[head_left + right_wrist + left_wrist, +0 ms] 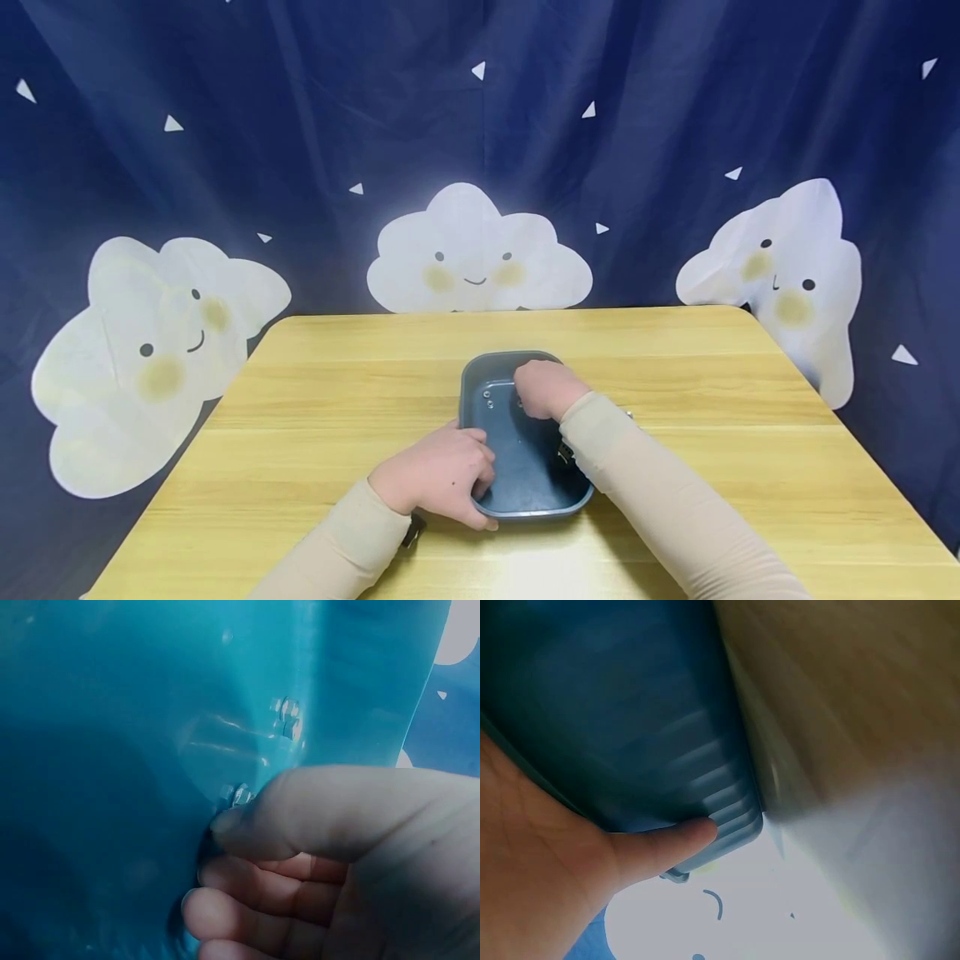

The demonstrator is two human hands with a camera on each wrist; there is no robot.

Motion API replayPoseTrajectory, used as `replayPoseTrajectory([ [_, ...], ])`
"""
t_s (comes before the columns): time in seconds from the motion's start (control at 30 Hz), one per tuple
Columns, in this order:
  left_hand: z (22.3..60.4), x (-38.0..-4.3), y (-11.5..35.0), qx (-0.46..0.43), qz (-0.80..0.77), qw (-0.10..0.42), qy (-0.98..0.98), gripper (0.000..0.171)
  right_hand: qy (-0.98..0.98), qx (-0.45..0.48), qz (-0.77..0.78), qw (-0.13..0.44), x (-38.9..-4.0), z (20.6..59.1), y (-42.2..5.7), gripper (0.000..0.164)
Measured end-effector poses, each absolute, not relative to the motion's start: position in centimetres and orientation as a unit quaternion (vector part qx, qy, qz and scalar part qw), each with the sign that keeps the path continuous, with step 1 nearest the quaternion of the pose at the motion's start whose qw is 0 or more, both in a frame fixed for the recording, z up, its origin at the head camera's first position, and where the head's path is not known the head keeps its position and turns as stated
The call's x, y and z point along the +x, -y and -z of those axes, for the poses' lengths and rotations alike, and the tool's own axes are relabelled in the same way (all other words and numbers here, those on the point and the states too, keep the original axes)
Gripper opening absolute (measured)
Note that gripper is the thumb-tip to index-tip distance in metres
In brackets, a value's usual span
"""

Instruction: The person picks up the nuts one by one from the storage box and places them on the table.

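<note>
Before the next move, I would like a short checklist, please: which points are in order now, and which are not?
1. Left hand grips the tray at its side: ok.
2. Tray's open side faces up: ok.
3. Right hand is inside the tray: ok.
4. Right hand has a firm pinch on a small shiny piece: cannot tell; one shows at the thumb, contact unclear.
5. Nothing small outside the tray: not ok; a shiny bit shows beside the right sleeve.

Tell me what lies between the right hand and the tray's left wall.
Two small, shiny nut-like pieces on the floor of the tray, seen in the head view; the right wrist view shows another beside the right hand.
</note>
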State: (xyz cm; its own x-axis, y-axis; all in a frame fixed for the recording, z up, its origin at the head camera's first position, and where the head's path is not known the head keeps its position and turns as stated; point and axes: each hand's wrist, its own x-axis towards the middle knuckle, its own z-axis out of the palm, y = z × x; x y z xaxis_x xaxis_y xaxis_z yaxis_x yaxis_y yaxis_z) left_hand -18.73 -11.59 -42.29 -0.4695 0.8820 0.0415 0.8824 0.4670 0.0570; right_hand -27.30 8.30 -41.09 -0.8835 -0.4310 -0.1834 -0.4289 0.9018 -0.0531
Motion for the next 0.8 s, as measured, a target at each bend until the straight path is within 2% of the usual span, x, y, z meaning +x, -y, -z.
replayPoseTrajectory([
  [0.47, 42.12, -18.54, 11.56, -0.511, 0.030, 0.004, 0.859, 0.049, -0.969, -0.225, 0.007, 0.102, -27.23, 41.31, -8.43, 0.034],
  [0.8, 42.04, -18.52, 11.55, -0.509, 0.030, 0.004, 0.860, 0.049, -0.966, -0.242, 0.000, 0.095, -27.17, 40.91, -8.36, 0.031],
])
